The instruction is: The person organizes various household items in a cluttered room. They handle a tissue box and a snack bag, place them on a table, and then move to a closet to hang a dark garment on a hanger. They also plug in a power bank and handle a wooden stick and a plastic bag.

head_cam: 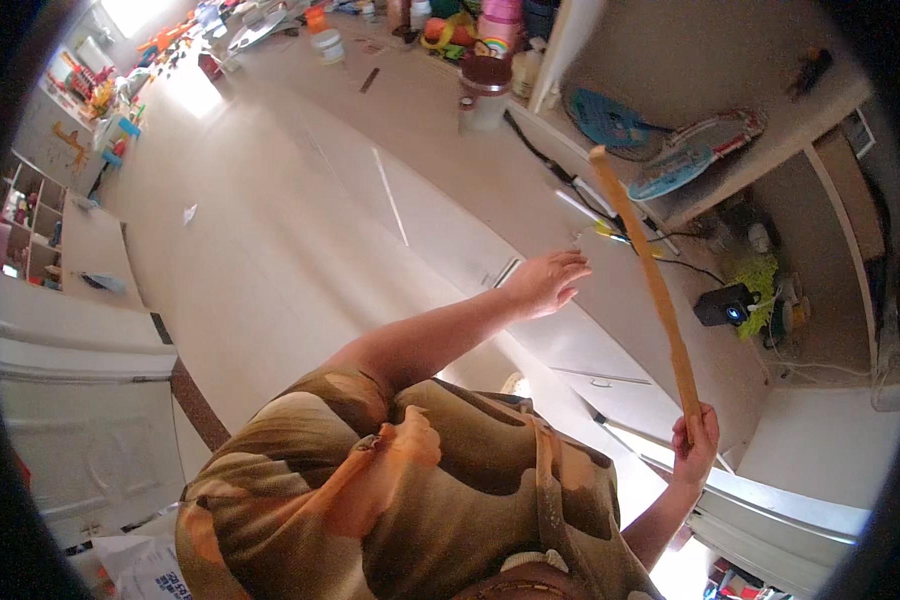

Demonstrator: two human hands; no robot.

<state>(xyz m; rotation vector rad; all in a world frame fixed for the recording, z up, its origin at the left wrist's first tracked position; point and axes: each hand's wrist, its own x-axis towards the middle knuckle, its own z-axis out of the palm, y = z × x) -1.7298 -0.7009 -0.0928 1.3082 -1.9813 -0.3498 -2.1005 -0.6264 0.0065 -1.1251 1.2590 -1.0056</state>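
Observation:
My right hand [696, 444] grips the lower end of a long, slightly tapering wooden stick [651, 277]. The stick slants up and leftward, its tip in front of the shelf with the rackets. My left hand [544, 285] holds nothing; its fingers are stretched toward the stick but apart from it. That hand is above the front edge of a long white cabinet [450, 176], beside a metal handle [508, 272].
Two rackets with blue parts [607, 120] [675, 171] lie in the open shelf. Nearby are a black device [722, 305] with a lit blue display, a yellow-green fuzzy item [756, 289] and cables. A lidded jar [486, 94] stands farther back. A paper scrap [189, 214] lies on the floor.

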